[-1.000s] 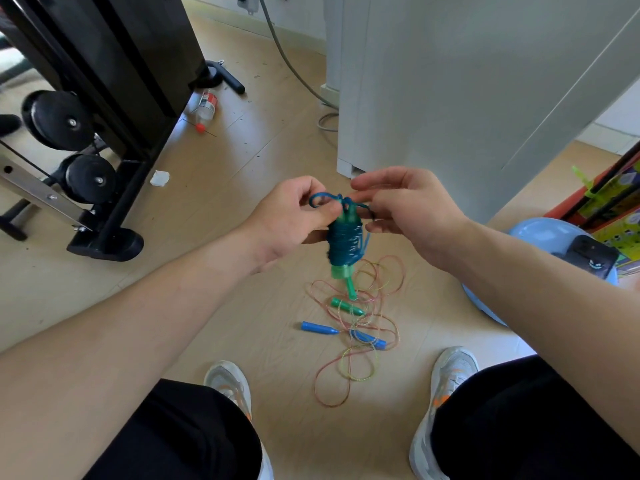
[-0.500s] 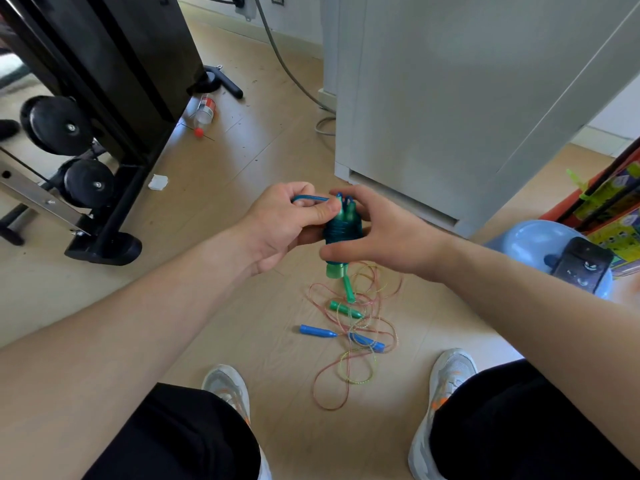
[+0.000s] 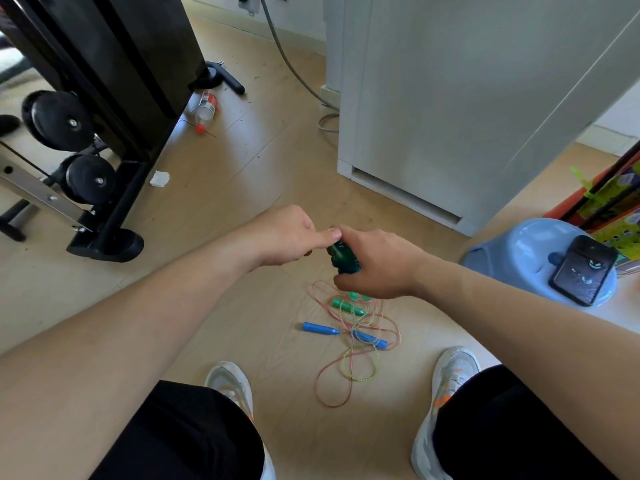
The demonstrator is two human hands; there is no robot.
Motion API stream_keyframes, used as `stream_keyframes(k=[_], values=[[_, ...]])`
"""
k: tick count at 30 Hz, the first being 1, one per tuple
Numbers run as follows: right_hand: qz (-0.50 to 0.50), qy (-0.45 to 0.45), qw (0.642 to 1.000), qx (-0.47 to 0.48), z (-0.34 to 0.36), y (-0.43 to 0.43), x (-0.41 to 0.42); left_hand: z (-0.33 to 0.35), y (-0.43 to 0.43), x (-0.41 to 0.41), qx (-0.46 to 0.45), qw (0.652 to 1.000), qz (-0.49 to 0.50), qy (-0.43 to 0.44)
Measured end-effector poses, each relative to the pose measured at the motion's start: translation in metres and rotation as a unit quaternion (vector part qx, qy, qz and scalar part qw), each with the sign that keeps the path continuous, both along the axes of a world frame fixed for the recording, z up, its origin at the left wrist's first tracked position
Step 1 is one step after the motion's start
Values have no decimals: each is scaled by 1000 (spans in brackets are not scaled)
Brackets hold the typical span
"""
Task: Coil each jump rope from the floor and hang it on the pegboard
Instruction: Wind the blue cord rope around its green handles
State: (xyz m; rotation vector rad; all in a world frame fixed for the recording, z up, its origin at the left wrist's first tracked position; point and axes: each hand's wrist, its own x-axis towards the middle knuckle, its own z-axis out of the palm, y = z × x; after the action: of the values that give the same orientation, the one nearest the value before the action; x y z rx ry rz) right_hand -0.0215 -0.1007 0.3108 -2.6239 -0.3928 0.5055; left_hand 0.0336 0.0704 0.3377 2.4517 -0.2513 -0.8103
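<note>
Jump rope [image 3: 343, 257]: teal, wound into a tight bundle, held above the floor [image 3: 249, 188] mid-scene. Right grip [image 3: 377, 263] wraps round it. Left grip [image 3: 287, 237] is fisted with its thumb on the bundle top; cannot tell if it pinches cord.

Step, as I read it: securing the coil end. Next comes carrying it to the pegboard, which is out of view. Loose ropes [image 3: 360, 344] wait nearer.

Half a second ago a blue loop stood out on top; now it is hidden, and the right grip covers more of the bundle.

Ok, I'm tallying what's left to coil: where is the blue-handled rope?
Head view, centre: the blue-handled rope lies on the floor ahead of the shoes, tangled with the green-handled rope, just below the right hand.
</note>
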Motion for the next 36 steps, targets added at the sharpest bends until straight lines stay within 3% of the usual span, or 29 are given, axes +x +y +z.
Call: stream_keyframes(k=[5, 10, 18, 26, 29, 33, 36], values=[[-37, 6, 992, 122, -3, 9, -2, 3, 4, 1, -75, 996, 22, 50], [-33, -38, 996, 74, -20, 6, -3, -2, 0, -4, -159, 981, 99, 56], [-37, -53, 997, 32, -34, 1, -1, -1, 6, -4, -171, 976, 134, 30], [-81, -48, 989, 115, -8, 27, 8, 5, 18, 0, -214, 950, 224, 36], [-95, -19, 978, 183, 5, 24, 16, 13, 23, 8, -240, 941, 224, 84], [-62, 1, 990, 126, 5, 11, 46, 7, 19, 31, -287, 926, 164, 180], [-53, -4, 995, 80, -7, 0, 88, -9, 15, 72, -317, 913, 187, 177]])
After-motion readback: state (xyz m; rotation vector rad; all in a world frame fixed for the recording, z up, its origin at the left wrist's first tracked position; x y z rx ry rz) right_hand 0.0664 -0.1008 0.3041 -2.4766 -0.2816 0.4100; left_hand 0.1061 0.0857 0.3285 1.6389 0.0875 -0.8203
